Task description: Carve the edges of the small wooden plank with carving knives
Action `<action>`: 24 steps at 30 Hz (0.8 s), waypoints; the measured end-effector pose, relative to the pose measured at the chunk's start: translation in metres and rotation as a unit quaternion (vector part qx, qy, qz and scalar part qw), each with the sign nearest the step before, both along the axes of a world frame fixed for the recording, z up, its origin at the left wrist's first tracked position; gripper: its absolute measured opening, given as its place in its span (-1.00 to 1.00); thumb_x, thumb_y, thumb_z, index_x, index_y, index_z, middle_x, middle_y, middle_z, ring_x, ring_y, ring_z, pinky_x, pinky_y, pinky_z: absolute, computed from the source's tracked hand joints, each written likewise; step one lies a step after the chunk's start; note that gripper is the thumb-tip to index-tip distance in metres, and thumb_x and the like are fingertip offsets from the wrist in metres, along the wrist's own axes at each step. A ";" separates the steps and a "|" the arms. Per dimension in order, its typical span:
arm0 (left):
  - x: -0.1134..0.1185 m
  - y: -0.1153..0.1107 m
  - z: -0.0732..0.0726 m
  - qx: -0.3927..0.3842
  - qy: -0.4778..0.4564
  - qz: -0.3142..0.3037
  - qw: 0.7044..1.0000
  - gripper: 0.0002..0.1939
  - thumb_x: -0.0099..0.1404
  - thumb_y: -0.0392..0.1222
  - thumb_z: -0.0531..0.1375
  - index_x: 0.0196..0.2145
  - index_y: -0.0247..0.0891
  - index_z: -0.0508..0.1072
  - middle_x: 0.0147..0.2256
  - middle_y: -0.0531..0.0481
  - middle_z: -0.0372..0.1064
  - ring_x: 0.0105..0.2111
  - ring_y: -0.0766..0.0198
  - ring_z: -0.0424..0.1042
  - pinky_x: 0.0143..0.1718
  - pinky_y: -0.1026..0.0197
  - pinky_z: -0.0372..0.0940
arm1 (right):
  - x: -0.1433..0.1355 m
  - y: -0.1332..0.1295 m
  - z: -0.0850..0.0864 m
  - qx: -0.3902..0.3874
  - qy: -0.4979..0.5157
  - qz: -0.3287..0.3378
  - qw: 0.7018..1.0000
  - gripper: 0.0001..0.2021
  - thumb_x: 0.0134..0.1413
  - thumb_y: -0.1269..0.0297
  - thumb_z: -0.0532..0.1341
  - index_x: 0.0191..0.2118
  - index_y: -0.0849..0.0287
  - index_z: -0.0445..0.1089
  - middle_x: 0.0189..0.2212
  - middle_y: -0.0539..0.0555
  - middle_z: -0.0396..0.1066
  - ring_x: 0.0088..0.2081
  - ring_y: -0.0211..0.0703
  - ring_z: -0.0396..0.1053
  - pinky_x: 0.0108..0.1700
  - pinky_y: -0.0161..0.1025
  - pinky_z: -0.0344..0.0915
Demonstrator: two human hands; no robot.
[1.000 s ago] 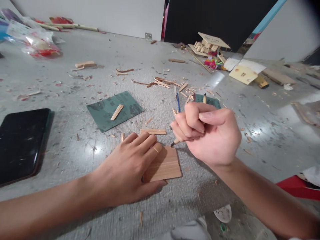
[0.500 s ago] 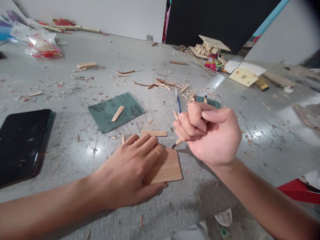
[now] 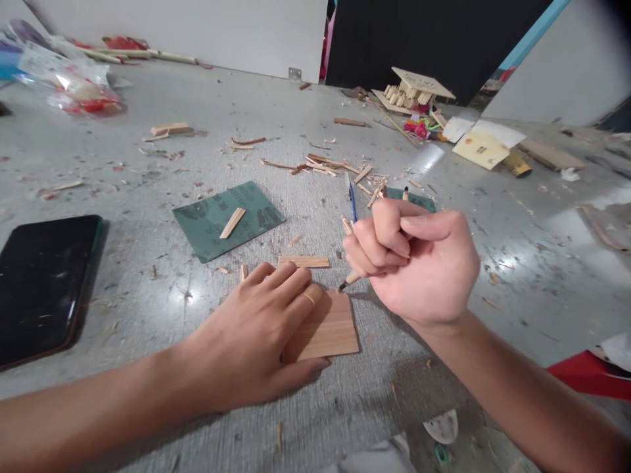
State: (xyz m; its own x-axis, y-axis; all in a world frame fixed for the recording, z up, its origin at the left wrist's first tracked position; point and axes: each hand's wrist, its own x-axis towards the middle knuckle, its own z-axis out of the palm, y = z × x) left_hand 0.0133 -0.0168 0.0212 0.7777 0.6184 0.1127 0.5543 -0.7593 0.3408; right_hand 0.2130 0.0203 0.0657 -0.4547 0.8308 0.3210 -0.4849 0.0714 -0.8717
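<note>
1. Wood pc (image 3: 338,332) is lying flat on grey tabletop (image 3: 197,427), partly under L hand (image 3: 269,322).
2. L hand is pressing down, palm flat, fingers extended & not closing on anything.
3. R hand (image 3: 414,259) is gripping tool (image 3: 351,278) w/ curled fingers, dark tip pointing at wood pc's far edge; can't tell if touching.
4. Loose strip (image 3: 303,261) is lying just beyond wood pc.
5. Green sheet (image 3: 207,226) is lying farther L, bearing sm. stick (image 3: 232,223).
6. Black device (image 3: 42,282) is resting far L.

Even, cool light glares off the grey table (image 3: 148,157) (two small hot spots); far edges look stretched, soft.
</note>
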 end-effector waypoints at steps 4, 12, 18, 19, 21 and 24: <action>0.000 0.000 0.001 -0.001 0.002 0.000 1.000 -0.60 0.29 0.16 0.20 -0.15 -0.24 0.33 -0.17 -0.10 0.31 -0.17 0.00 0.27 -0.17 -0.06 0.10 | 0.000 0.001 0.000 0.002 -0.006 0.007 1.000 -0.65 0.16 0.22 0.05 -0.61 0.13 -0.01 -0.71 -0.11 -0.15 -0.64 -0.35 -0.19 -0.58 -0.32 -0.13; 0.001 0.001 -0.001 0.004 -0.009 0.011 1.000 -0.59 0.26 0.15 0.22 -0.17 -0.25 0.31 -0.18 -0.10 0.31 -0.19 0.01 0.27 -0.16 -0.08 0.14 | -0.005 0.004 0.001 -0.037 -0.006 -0.004 0.999 -0.67 0.12 0.27 0.05 -0.62 0.13 -0.02 -0.71 -0.12 -0.18 -0.64 -0.36 -0.22 -0.61 -0.33 -0.17; -0.001 -0.001 0.001 0.006 -0.001 0.023 1.000 -0.59 0.21 0.14 0.22 -0.19 -0.25 0.31 -0.22 -0.09 0.32 -0.26 0.06 0.29 -0.24 -0.03 0.20 | -0.006 0.007 -0.002 -0.063 0.028 -0.046 0.997 -0.67 0.12 0.28 0.03 -0.64 0.13 -0.03 -0.71 -0.12 -0.22 -0.65 -0.35 -0.25 -0.63 -0.35 -0.17; -0.001 -0.001 0.002 0.001 0.009 0.024 1.000 -0.58 0.22 0.14 0.21 -0.17 -0.25 0.31 -0.22 -0.09 0.32 -0.29 0.07 0.30 -0.25 -0.02 0.22 | -0.005 0.008 -0.003 -0.062 0.032 -0.049 0.996 -0.66 0.11 0.27 0.03 -0.64 0.13 -0.03 -0.71 -0.13 -0.23 -0.65 -0.35 -0.25 -0.64 -0.35 -0.17; -0.001 -0.001 0.004 -0.014 0.024 0.025 0.999 -0.55 0.24 0.15 0.19 -0.11 -0.26 0.30 -0.20 -0.10 0.31 -0.32 0.09 0.33 -0.28 -0.01 0.24 | -0.005 0.008 -0.003 -0.057 0.033 -0.050 0.997 -0.66 0.10 0.25 0.03 -0.64 0.12 -0.04 -0.71 -0.13 -0.25 -0.65 -0.35 -0.26 -0.64 -0.34 -0.19; -0.001 -0.001 0.006 -0.027 0.030 0.019 0.999 -0.54 0.27 0.15 0.17 -0.07 -0.25 0.29 -0.18 -0.09 0.31 -0.32 0.10 0.38 -0.34 0.04 0.24 | -0.007 0.006 -0.003 -0.054 0.023 -0.043 0.997 -0.66 0.09 0.25 0.05 -0.64 0.12 -0.05 -0.71 -0.14 -0.26 -0.65 -0.36 -0.28 -0.63 -0.34 -0.19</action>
